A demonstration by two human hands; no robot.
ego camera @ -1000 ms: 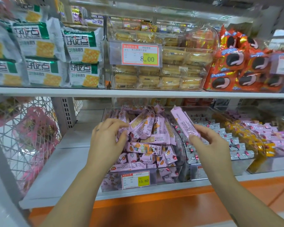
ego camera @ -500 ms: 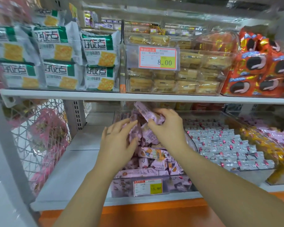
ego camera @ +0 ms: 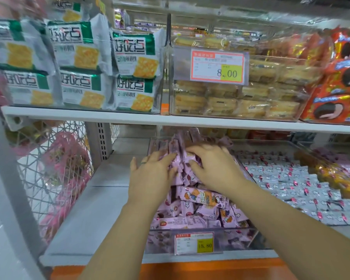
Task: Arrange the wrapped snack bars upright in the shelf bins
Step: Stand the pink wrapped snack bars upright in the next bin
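Observation:
A clear plastic bin on the lower shelf holds several pink wrapped snack bars, some lying flat at the front, others standing at the back. My left hand presses flat against the left side of the standing bars, fingers spread, a ring on one finger. My right hand is curled over the top of the same upright bars, fingers closed around them. Both hands hide the middle of the pile.
A price tag reading 15.80 hangs on the bin front. To the right is a bin of silver wrapped sweets. The upper shelf edge runs just above my hands. A bare shelf surface and a wire mesh panel lie left.
My right hand carried a pink bar from the right over into the bin and now grips the upright bars at the back. My left hand stayed against the pile. The view has moved closer.

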